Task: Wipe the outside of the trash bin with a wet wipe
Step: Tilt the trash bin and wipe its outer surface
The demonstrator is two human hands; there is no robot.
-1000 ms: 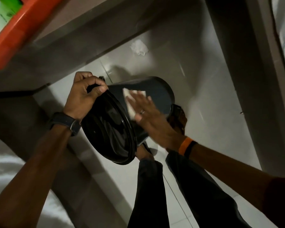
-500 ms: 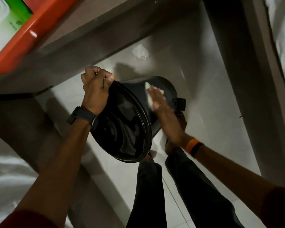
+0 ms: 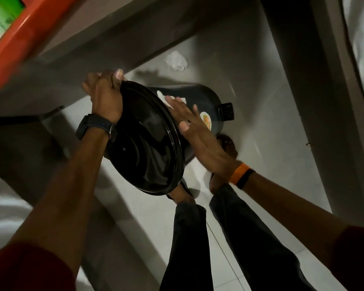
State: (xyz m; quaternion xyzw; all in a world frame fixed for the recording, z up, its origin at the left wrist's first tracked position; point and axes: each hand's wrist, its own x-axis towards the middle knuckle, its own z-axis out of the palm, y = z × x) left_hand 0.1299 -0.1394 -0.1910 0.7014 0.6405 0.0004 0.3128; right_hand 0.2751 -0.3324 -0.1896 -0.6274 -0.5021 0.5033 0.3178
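Trash bin (image 3: 200, 97), dark and glossy, tilted on its side; my left hand (image 3: 104, 97) grips its lid rim, my right hand (image 3: 189, 122) lies flat pressing the white wet wipe (image 3: 163, 96) against its wall.

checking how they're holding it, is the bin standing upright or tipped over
Tipped. The trash bin lies tilted with its rim facing the camera, the left hand gripping that rim while the right hand presses the wet wipe on its side.

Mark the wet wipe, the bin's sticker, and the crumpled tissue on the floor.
wet wipe (image 3: 164, 99), head view, white edge showing above the fingers
sticker (image 3: 206, 121), head view, its centre
crumpled tissue (image 3: 176, 61), head view, its middle
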